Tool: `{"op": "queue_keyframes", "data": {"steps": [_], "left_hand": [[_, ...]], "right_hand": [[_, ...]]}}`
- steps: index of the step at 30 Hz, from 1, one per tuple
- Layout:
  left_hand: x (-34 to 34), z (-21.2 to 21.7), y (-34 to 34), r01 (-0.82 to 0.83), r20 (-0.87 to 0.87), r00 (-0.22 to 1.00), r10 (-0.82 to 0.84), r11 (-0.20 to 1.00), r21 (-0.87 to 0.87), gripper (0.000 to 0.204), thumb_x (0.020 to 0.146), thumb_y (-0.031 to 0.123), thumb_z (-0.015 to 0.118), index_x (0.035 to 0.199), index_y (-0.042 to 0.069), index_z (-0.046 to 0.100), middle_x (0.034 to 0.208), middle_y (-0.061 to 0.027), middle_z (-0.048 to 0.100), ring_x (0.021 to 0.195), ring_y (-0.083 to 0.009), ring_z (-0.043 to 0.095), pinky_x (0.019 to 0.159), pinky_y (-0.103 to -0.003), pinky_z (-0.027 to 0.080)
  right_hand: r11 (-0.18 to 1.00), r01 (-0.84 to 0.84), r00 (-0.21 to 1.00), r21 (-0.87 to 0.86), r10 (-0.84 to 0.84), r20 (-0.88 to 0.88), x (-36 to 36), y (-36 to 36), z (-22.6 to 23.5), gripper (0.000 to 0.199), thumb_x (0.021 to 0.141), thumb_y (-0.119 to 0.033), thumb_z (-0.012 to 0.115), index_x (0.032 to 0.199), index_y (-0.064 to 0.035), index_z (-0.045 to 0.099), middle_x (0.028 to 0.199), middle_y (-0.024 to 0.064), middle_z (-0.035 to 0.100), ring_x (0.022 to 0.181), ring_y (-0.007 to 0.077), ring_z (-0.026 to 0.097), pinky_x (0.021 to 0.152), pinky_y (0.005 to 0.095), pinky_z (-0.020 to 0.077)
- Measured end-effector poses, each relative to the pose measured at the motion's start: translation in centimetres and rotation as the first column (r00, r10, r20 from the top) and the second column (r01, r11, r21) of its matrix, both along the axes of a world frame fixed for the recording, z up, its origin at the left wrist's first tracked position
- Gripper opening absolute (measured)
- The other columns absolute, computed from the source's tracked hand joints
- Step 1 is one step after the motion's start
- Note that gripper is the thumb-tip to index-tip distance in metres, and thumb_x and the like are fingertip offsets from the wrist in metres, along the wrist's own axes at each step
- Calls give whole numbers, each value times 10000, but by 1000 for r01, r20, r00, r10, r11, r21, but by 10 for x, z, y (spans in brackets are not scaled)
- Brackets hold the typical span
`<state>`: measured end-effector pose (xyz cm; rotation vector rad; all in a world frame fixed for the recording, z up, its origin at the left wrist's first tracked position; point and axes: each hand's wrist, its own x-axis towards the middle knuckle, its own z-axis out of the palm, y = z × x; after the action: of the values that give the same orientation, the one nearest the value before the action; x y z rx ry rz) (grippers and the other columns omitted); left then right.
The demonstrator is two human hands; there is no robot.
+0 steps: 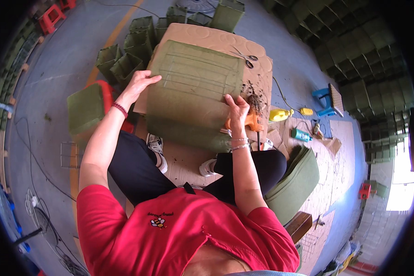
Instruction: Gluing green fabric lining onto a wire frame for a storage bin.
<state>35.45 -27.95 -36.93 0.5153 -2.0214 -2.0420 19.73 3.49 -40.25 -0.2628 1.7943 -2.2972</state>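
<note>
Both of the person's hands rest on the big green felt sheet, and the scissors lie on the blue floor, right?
Not quite. In the head view the scissors lie on the brown cardboard, not the floor. The left hand and right hand do rest on the green felt sheet.

Olive-green felt sheet (193, 87) on a tan cardboard board (216, 39); orange tool (253, 120); red shirt (179, 230); yellow bottle (279, 115); blue stool (324, 99); grey floor (60, 69).

Both bare arms reach up from the lower edge toward twelve o'clock. The left hand (140, 83) lies flat at about eleven o'clock, fingers spread. The right hand (237, 109), near one o'clock, is palm down with its fingers curled.
</note>
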Motion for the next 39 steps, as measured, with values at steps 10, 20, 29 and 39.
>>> {"op": "queue_keyframes", "data": {"steps": [10, 20, 29, 39], "left_hand": [[1, 3, 0, 4, 35, 999, -3, 999, -40, 216, 826, 222, 715, 846, 11, 676, 811, -12, 662, 741, -58, 579, 712, -233, 450], [0, -7, -7, 41, 65, 997, -33, 993, -115, 262, 843, 205, 686, 965, -28, 676, 892, -52, 688, 823, -85, 621, 790, -245, 473], [-5, -23, -17, 37, 89, 996, -29, 995, -90, 235, 844, 198, 686, 941, -16, 671, 874, -50, 688, 795, -88, 625, 764, -238, 478], [-8, -16, 2, -144, -7, 990, 143, 987, -68, 227, 787, 141, 733, 920, -28, 663, 873, -72, 691, 780, -91, 608, 752, -232, 447]], "right_hand": [[999, -21, 997, -29, 19, -69, -10, 3, -13, 88, 769, -24, 750, 828, -16, 685, 791, 27, 686, 654, 66, 597, 629, 205, 474], [999, -20, 999, -44, 18, -30, -3, 1, -6, 77, 766, -29, 751, 789, -35, 678, 772, 12, 679, 642, 57, 581, 603, 204, 462], [997, -38, 999, -68, 40, 23, 4, 0, 6, 85, 779, -22, 731, 846, -11, 681, 806, 19, 681, 668, 60, 586, 631, 200, 460], [995, 74, 987, 68, -63, -146, -1, -9, -9, 117, 776, -43, 740, 805, 12, 641, 742, -2, 643, 656, 55, 550, 605, 213, 439]]}}
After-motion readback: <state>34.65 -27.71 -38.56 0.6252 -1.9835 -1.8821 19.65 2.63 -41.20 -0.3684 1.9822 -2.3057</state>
